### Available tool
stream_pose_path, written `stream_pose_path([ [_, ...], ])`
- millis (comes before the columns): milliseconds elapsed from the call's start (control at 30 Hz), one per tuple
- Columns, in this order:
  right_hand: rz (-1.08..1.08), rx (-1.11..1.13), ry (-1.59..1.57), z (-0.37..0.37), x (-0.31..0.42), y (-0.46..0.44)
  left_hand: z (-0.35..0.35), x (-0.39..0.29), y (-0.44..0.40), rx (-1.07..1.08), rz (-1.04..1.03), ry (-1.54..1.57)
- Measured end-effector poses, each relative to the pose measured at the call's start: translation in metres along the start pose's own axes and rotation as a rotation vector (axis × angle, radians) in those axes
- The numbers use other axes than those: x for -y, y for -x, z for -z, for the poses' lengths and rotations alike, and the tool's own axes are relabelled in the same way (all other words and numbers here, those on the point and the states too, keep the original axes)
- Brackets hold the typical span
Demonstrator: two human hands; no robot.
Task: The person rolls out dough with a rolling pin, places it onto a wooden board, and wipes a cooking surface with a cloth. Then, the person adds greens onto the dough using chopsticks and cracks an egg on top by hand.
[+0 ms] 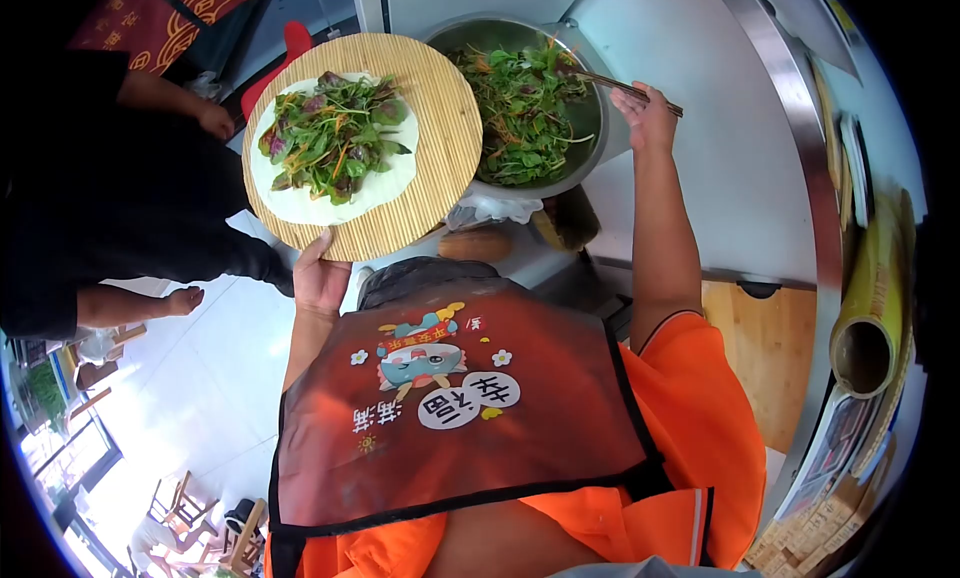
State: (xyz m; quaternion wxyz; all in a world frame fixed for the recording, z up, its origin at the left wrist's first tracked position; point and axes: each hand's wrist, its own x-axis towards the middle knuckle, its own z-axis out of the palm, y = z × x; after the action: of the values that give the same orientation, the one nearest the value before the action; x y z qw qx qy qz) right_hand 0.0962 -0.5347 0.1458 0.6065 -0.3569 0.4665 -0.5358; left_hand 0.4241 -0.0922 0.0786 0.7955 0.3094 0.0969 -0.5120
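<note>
My left hand (322,281) grips the near edge of a round woven tray (447,128) and holds it up at the left. On the tray lies a thin white dough sheet (300,206), with a pile of mixed leafy greens (335,138) and carrot shreds spread over it. To the right is a large metal bowl (597,143) holding more of the same greens (520,118). My right hand (648,118) is closed around chopsticks (630,86) beside the bowl's right rim. Their tips reach into the greens in the bowl.
Another person in dark clothes (150,198) stands close at the left, both hands showing. A metal counter edge (790,88) curves along the right, with a yellow roll (870,308) beyond it. Wooden chairs (180,508) stand on the floor at lower left.
</note>
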Motion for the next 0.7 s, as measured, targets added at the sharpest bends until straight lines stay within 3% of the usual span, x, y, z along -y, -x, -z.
stream_pose_path([
  [167,0.059,0.011,-0.083,-0.020,0.031,0.010,-0.009,-0.001,0.003,0.021,0.006,-0.015],
  [467,0.118,0.511,-0.047,-0.122,0.105,0.077,-0.019,0.003,-0.013,0.078,0.062,-0.080],
  [700,0.166,0.749,0.186,-0.210,0.047,0.160,-0.043,0.017,-0.025,0.123,0.142,-0.110],
])
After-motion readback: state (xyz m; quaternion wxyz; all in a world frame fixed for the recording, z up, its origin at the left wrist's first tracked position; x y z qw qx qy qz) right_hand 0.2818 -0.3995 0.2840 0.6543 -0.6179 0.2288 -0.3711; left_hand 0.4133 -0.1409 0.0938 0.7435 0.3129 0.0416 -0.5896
